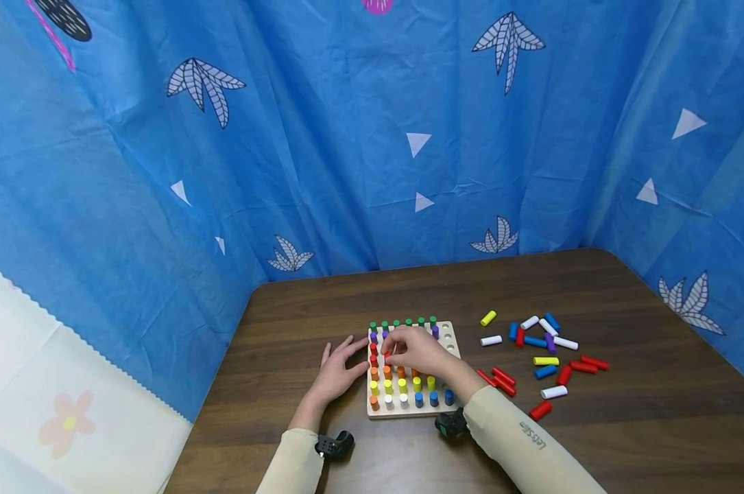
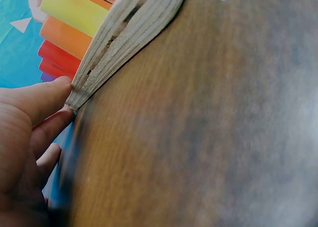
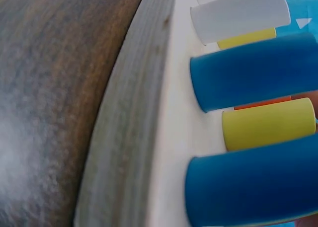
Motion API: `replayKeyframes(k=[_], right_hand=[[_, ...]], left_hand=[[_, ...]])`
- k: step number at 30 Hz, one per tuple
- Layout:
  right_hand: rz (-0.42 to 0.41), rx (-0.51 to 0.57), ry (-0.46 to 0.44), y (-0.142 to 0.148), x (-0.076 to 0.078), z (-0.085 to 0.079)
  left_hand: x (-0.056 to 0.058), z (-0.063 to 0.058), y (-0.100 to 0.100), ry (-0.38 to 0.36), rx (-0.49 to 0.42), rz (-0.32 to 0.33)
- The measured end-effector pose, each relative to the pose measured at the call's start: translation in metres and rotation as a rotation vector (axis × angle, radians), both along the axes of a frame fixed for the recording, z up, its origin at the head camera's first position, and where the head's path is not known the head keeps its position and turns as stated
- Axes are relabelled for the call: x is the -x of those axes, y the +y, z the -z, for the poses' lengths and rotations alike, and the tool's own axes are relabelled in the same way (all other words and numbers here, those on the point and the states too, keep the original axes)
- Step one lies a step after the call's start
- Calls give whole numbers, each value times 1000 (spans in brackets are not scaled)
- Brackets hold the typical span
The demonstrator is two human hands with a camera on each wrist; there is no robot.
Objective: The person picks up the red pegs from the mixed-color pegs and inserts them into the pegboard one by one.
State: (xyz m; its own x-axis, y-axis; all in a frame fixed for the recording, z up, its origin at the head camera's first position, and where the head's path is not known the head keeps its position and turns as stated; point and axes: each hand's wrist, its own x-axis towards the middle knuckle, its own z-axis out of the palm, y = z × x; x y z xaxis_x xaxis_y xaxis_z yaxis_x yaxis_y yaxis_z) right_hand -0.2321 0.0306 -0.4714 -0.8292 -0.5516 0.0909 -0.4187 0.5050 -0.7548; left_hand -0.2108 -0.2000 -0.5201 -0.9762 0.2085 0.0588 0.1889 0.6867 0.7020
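A pale wooden pegboard [image 1: 411, 413] stands on the brown table with rows of coloured pegs upright in its holes. My right hand [image 1: 417, 348] is over its left middle part, thumb and fingertips pinching a red peg [image 1: 387, 357]; whether that peg is seated in a hole is hidden. My left hand [image 1: 334, 374] rests at the board's left side with fingers spread. In the left wrist view its thumb [image 2: 52, 90] and a finger touch the board's edge [image 2: 129, 43]. Blue pegs [image 3: 253, 70] fill the right wrist view close up, beside white and yellow ones.
Loose red, white, blue, yellow and purple pegs lie right of the board, among them a white peg [image 1: 491, 340] and a red peg [image 1: 540, 411]. Bare holes [image 1: 448, 336] show at the board's right side. A blue curtain [image 1: 372, 171] hangs behind the table [image 1: 273, 329].
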Motion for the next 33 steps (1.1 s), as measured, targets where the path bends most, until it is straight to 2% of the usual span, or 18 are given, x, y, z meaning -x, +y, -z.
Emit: replayKeyframes(k=[8,18,33], right_hand=[[-1,-12,10,1,0,0],[54,18,5,6,-1,-3],[99,32,77,25,-10,-16]], left_hand=[[0,2,0,-2,-11,-3],[-1,0,1,14,-9,0],[-1,-1,2,17,-8,-4]])
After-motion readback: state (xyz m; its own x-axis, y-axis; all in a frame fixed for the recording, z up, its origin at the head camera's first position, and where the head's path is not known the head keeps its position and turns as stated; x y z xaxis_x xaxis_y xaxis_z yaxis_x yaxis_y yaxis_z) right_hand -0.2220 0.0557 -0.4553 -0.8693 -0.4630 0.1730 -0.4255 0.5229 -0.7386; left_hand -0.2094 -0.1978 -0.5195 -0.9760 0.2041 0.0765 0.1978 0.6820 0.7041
